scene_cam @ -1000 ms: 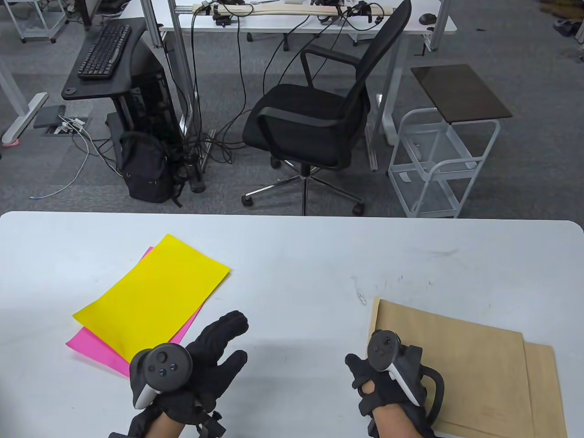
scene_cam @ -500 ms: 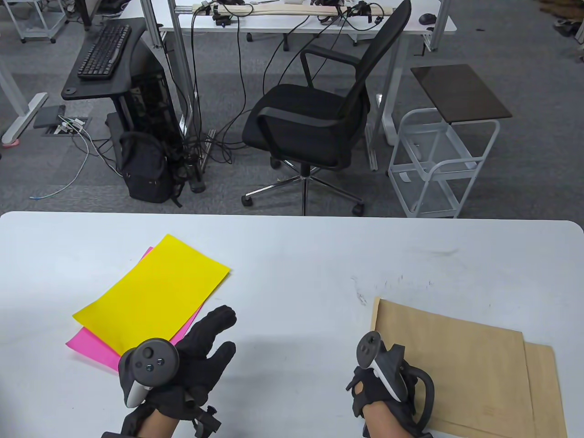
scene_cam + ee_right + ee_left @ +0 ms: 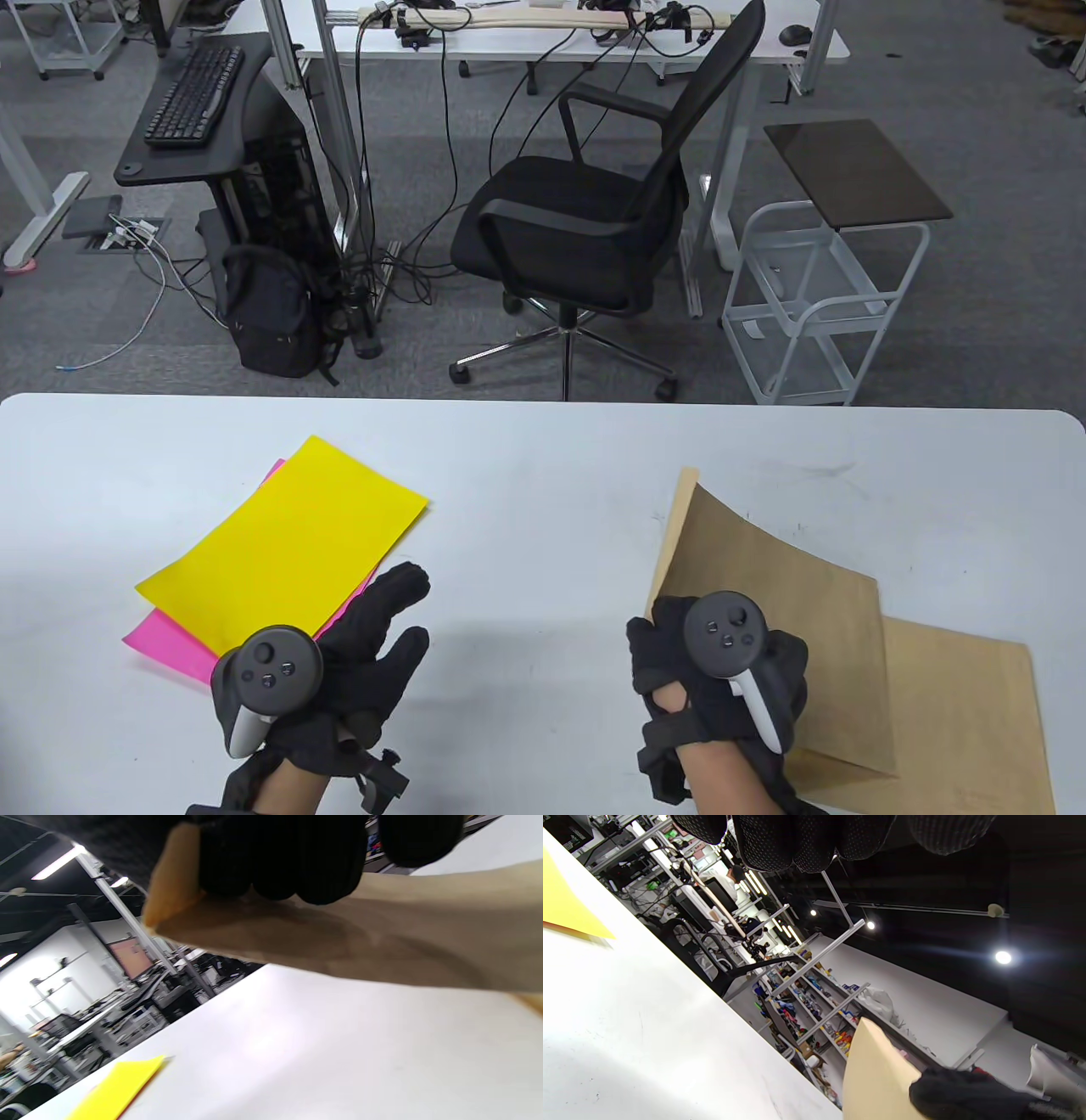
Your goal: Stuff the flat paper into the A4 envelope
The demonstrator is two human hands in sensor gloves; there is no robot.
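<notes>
A brown A4 envelope (image 3: 780, 594) is lifted off the table at its left edge and bows upward. My right hand (image 3: 679, 654) grips that near left edge; in the right wrist view its fingers (image 3: 275, 861) curl over the envelope (image 3: 382, 938). A second brown envelope (image 3: 967, 713) lies flat beneath it. A yellow sheet (image 3: 280, 543) lies on a pink sheet (image 3: 170, 645) at the left. My left hand (image 3: 382, 628) hovers with straight fingers just right of the sheets' near corner, holding nothing. The left wrist view shows the raised envelope (image 3: 874, 1073) and the yellow sheet's corner (image 3: 564, 908).
The white table (image 3: 543, 475) reaches across the whole view, with bare surface between my hands. Beyond its far edge stand a black office chair (image 3: 585, 221), a white cart (image 3: 823, 297) and a backpack (image 3: 271, 314) on the floor.
My right hand has gripped the top envelope's left edge and raised it, so the envelope now curves up off the one below. My left hand drifted slightly toward the left.
</notes>
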